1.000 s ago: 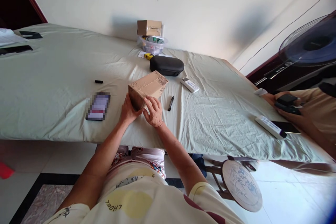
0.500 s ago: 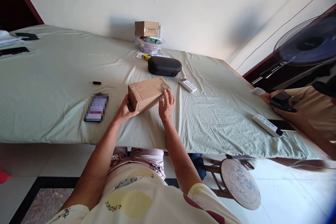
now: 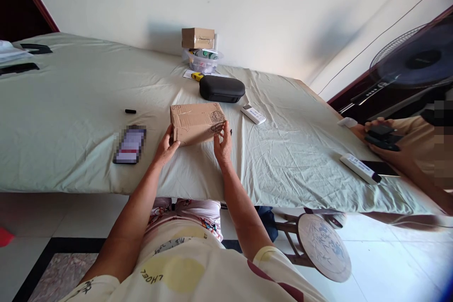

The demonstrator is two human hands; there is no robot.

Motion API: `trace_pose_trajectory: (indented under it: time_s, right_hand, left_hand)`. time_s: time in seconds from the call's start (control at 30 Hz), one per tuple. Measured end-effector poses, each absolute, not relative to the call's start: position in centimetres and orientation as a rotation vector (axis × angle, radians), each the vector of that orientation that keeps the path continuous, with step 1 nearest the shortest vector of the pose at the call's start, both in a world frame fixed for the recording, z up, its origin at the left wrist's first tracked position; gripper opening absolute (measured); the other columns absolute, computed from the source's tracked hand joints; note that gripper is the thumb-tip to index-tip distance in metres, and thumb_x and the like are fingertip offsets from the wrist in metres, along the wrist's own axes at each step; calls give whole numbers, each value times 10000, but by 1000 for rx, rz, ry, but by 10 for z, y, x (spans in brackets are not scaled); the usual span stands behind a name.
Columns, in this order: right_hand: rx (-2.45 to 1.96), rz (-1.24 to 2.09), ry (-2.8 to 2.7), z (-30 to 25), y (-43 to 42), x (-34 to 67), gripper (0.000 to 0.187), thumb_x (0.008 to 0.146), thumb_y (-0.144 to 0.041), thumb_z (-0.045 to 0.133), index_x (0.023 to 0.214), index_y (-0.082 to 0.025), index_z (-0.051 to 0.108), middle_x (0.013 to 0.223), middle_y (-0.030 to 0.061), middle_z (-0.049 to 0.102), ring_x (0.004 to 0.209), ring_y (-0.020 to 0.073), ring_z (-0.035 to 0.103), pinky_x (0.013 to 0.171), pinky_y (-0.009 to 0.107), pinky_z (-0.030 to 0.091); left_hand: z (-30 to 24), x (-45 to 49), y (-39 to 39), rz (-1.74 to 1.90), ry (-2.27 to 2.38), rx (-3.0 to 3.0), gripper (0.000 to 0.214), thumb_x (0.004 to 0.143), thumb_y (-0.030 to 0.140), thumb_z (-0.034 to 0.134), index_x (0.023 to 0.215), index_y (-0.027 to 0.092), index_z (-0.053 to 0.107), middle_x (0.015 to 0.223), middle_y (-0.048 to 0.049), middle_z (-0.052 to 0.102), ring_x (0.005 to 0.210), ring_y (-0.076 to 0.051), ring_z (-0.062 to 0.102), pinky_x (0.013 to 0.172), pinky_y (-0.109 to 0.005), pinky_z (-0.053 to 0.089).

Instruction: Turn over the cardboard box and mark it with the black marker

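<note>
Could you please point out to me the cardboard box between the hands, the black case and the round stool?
Cardboard box (image 3: 197, 117): head view, on its top face.
Black case (image 3: 222, 88): head view, middle of its body.
Round stool (image 3: 323, 247): head view, on its patterned seat.

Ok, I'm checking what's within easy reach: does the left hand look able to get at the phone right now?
Probably yes: the phone lies left of the left hand, with nothing visible between them, though that hand would first have to let go of the cardboard box.
</note>
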State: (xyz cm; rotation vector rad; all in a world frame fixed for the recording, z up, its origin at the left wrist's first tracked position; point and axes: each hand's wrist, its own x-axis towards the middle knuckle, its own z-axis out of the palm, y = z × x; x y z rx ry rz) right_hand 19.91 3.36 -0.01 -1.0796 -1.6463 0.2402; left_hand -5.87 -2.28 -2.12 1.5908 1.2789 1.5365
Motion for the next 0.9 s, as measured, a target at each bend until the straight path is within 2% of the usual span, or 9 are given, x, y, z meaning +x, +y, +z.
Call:
trace_pose_trajectory:
  time_s: [0.1, 0.2, 0.37, 0.47, 0.67, 0.9]
  right_hand:
    - [-1139, 261, -1704, -6, 33, 195, 707, 1052, -353, 393, 1707, -182, 189, 1689, 174, 425, 1531, 264, 472, 1129, 471, 572]
    - [-1241, 296, -1780, -11, 33, 189, 743, 1014, -321, 451, 1700, -177, 202, 1695, 169, 419, 1545, 275, 448, 1153, 490, 554]
    - [-1320, 277, -1883, -13, 27, 179, 798, 964, -267, 562, 1688, -154, 246, 1655, 180, 465, 1507, 309, 484, 1234, 502, 459]
    - [-1348, 234, -1873, -15, 25, 177, 767, 972, -259, 568, 1672, -127, 284, 1609, 205, 501, 1445, 326, 549, 1193, 478, 479]
    - [-1449, 269, -1844, -27, 29, 179, 712, 961, -265, 545, 1633, -132, 353, 1416, 205, 654, 1184, 283, 704, 994, 439, 590]
    - [-1369, 298, -1816, -23, 30, 180, 698, 937, -335, 601, 1585, -161, 409, 1260, 164, 705, 1119, 279, 672, 1016, 486, 578]
  left_hand:
    - [-29, -62, -18, 1568, 1340, 1537, 762, 961, 436, 652, 1642, 240, 370, 1594, -130, 561, 1491, -303, 536, 1246, -483, 443]
    - [-32, -64, -14, 1615, 1479, 1445, 677, 955, 434, 662, 1573, 238, 464, 1495, -127, 650, 1418, -296, 607, 1211, -471, 478]
    - [-31, -65, -12, 1720, 1674, 1254, 409, 938, 422, 643, 1277, 194, 636, 1228, -130, 769, 1217, -286, 727, 1092, -449, 563]
    - [-28, -64, -13, 1767, 1723, 1204, 314, 914, 398, 643, 1148, 189, 649, 1122, -120, 788, 1115, -273, 757, 1050, -447, 582]
    - [-25, -63, -15, 1772, 1742, 1193, 285, 880, 373, 627, 1114, 209, 646, 1106, -99, 791, 1078, -265, 760, 1033, -449, 590]
    - [-25, -66, -15, 1785, 1768, 1177, 344, 924, 462, 584, 1134, 192, 620, 1147, -132, 741, 1088, -273, 736, 1052, -465, 570]
